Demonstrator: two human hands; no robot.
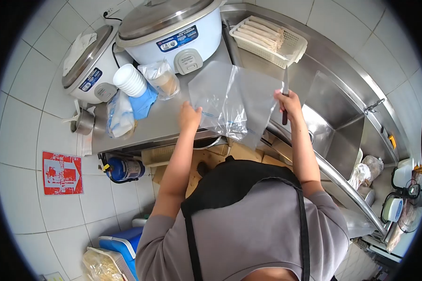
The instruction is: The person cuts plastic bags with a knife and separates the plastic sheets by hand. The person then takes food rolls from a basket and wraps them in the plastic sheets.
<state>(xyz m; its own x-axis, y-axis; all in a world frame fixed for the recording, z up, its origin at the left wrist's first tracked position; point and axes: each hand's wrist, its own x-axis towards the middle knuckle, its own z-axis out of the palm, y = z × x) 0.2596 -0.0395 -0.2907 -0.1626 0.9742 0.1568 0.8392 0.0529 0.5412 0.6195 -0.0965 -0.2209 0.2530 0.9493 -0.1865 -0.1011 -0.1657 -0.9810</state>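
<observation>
A large clear plastic bag [222,100], creased and shiny, is spread over the front of the steel counter between my hands. My left hand [191,117] is closed on its left edge. In my right hand [290,104] is a knife [284,117] with a dark handle, its blade pointing up and away from me. The right edge of the plastic reaches my right hand; whether those fingers also pinch it I cannot tell. Beyond the knife tip, a cream plastic basket [290,52] holds several long, pale wrapped rolls [260,33].
Two rice cookers [187,42] [91,77] stand at the back left. Before them are stacked white cups [129,79], a blue cloth [144,102] and a bagged tan item [164,82]. A steel sink [333,117] lies right; a blue extinguisher [125,168] is below the counter.
</observation>
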